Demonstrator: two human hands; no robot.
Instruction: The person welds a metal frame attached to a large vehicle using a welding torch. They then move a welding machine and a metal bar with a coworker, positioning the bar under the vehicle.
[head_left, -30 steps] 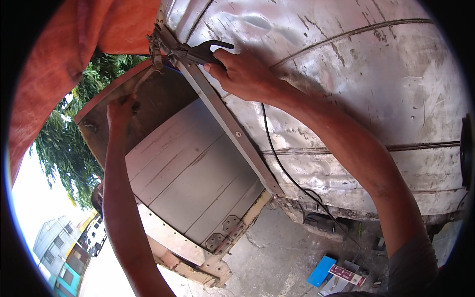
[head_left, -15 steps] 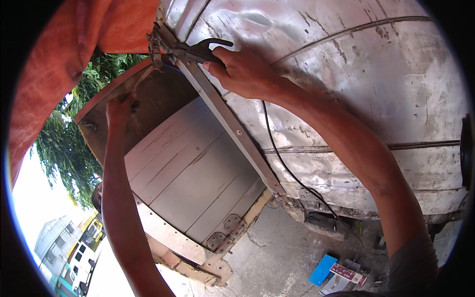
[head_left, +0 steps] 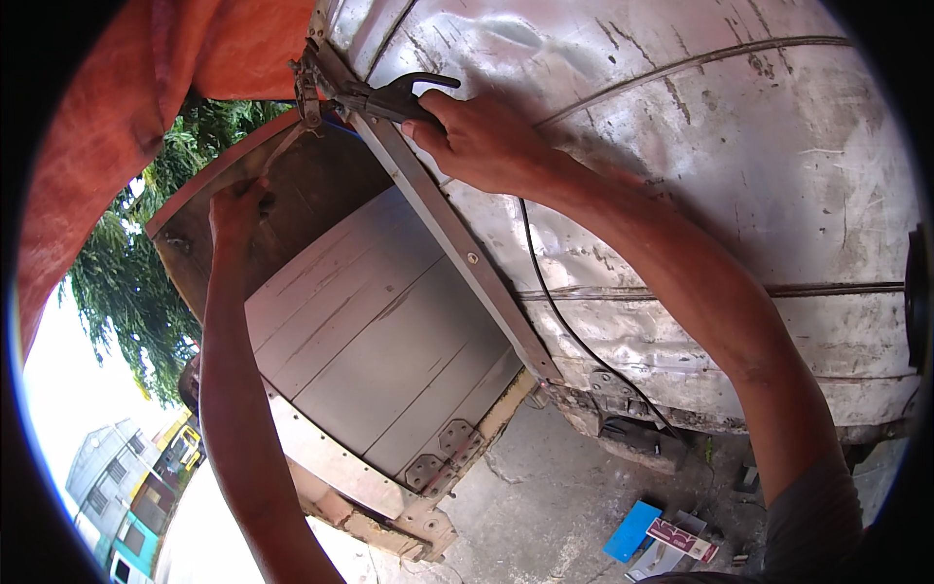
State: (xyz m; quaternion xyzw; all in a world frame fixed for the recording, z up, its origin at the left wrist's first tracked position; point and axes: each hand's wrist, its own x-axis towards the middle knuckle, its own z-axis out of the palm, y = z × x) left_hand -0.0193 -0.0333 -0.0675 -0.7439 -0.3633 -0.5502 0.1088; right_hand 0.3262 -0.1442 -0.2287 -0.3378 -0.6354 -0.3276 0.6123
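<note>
My right hand (head_left: 486, 146) is closed round a black welding electrode holder (head_left: 396, 101) with a curved lever. Its front end lies against a rusty metal fitting (head_left: 307, 92) at the top of a long metal edge strip (head_left: 443, 229). A black cable (head_left: 552, 302) hangs below the hand along the dented silver panel (head_left: 681, 146). On the left, my left hand (head_left: 236, 209) is raised with its fingers curled at the lower end of a thin pale strip (head_left: 284, 149), which runs up to the fitting. Whether an electrode sits in the holder cannot be made out.
A door-like panel with grey boards (head_left: 389, 321) stands open between my arms, with hinge plates (head_left: 443, 453) low on it. Orange tarpaulin (head_left: 243, 49) hangs at upper left. A blue item (head_left: 633, 531) and a printed box (head_left: 681, 538) lie on the concrete floor (head_left: 545, 477).
The view has shifted slightly, and the white vehicle at lower left has mostly slipped out of sight. Both hands keep nearly the same place and grip.
</note>
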